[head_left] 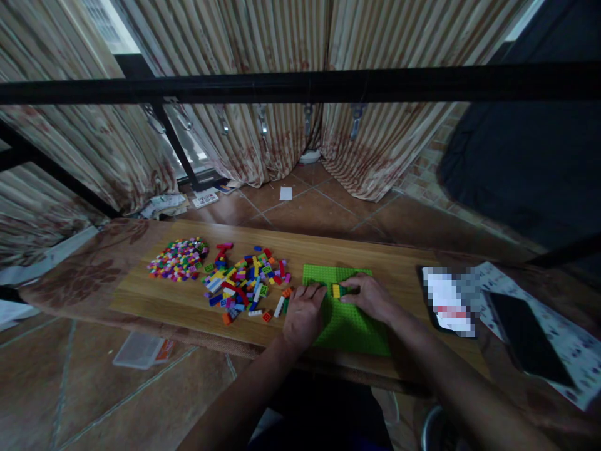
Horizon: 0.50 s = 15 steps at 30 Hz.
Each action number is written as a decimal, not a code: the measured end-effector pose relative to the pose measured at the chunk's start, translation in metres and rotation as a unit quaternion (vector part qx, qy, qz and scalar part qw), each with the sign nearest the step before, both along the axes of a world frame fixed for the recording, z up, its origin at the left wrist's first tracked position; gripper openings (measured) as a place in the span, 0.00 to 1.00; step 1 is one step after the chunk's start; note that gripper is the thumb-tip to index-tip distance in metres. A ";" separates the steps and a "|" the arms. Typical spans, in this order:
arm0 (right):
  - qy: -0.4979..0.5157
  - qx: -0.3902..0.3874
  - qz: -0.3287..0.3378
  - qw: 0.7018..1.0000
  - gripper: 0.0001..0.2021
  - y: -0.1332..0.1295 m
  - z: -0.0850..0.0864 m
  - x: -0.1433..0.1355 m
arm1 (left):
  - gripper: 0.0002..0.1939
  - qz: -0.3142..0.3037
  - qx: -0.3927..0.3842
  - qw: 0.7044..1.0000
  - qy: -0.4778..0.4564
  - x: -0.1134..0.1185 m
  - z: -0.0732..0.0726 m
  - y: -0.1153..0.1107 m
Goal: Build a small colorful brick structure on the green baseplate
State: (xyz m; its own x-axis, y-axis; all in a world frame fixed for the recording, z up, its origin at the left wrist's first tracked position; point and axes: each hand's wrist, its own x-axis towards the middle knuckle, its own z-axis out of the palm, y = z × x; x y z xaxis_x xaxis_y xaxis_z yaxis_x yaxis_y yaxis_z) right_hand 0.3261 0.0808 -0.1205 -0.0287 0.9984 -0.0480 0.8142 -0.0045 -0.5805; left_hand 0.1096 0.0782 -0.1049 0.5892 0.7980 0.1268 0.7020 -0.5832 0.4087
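Observation:
A green studded baseplate (352,332) lies on the wooden board (399,257) in front of me. My right hand (370,295) is closed on a small yellow and dark green brick piece (337,291) over the upper middle of the baseplate. At the baseplate's left edge rests my left hand (304,313), its fingers bent and drawn together; whatever lies under the fingertips is too small to make out. Just left of that hand are a white brick (278,306) and a few orange ones. A loose spread of mixed bricks (244,279) covers the board further left.
A heap of tiny colored pieces (178,259) is at the board's left. On the right lie a device with a blurred screen (448,300) and a dark tablet-like object (528,338) on patterned paper. A black bar (300,86) crosses beyond the board. A clear plastic box (138,349) sits on the floor.

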 end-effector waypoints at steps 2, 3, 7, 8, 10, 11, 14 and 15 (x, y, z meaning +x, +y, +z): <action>-0.006 0.000 -0.003 1.000 0.16 0.001 0.000 0.001 | 0.23 0.000 0.000 1.000 -0.001 0.000 -0.001 0.000; -0.008 0.004 -0.006 1.000 0.16 0.000 -0.001 0.001 | 0.23 -0.001 -0.001 1.000 0.000 0.000 -0.001 0.000; -0.006 0.017 -0.024 1.000 0.17 -0.006 -0.001 -0.002 | 0.22 -0.003 0.003 1.000 0.004 0.000 -0.002 0.001; -0.007 0.019 -0.025 0.999 0.17 -0.007 -0.001 -0.002 | 0.22 -0.003 0.004 1.000 0.007 0.000 -0.002 0.002; -0.011 0.024 -0.023 0.999 0.17 -0.008 -0.001 -0.003 | 0.22 -0.002 0.004 1.000 0.013 0.000 0.000 0.003; -0.014 0.028 -0.021 0.999 0.17 -0.009 0.000 -0.004 | 0.22 -0.003 0.004 1.000 0.016 0.001 0.001 0.003; -0.016 0.033 -0.019 0.999 0.17 -0.008 0.002 -0.004 | 0.21 -0.009 0.001 1.000 0.019 0.000 0.005 0.004; -0.016 0.032 -0.018 0.999 0.17 -0.009 0.003 -0.004 | 0.21 -0.009 0.001 1.000 0.018 0.000 0.006 0.004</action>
State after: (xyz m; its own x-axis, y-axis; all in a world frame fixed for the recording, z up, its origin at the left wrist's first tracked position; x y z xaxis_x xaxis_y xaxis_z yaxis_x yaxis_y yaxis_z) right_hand 0.3222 0.0723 -0.1173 0.0070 0.9998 0.0160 0.8326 0.0030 -0.5539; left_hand 0.1100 0.0823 -0.0988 0.6074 0.7871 0.1076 0.7058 -0.5969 0.3817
